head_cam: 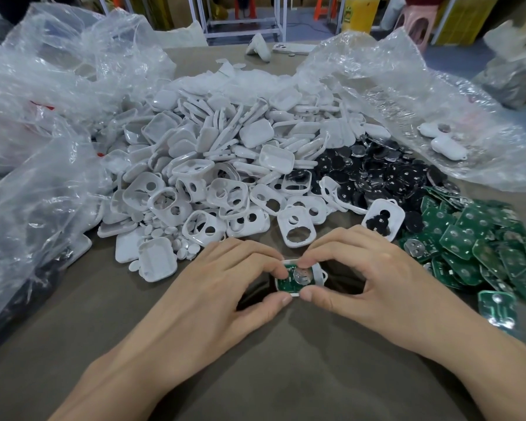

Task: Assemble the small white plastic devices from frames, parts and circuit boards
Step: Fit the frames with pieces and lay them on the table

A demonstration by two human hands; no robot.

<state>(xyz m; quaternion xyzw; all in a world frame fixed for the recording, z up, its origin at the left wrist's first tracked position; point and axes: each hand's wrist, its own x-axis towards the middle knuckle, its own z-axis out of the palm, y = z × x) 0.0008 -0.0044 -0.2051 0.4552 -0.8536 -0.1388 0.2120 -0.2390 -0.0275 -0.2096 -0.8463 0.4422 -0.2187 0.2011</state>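
Both hands hold one small white frame with a green circuit board seated inside it, just above the table in the lower middle. My left hand pinches its left side between thumb and fingers. My right hand pinches its right side, with a fingertip on the board's top edge. Behind the hands lies a big heap of white frames and covers. Black round parts lie to the right of the heap. Green circuit boards are piled at the far right.
Crumpled clear plastic bags flank the heap on the left and right. Two finished white devices lie on the right bag. Small white discs sit near the left hand. The brown tabletop spreads below my hands.
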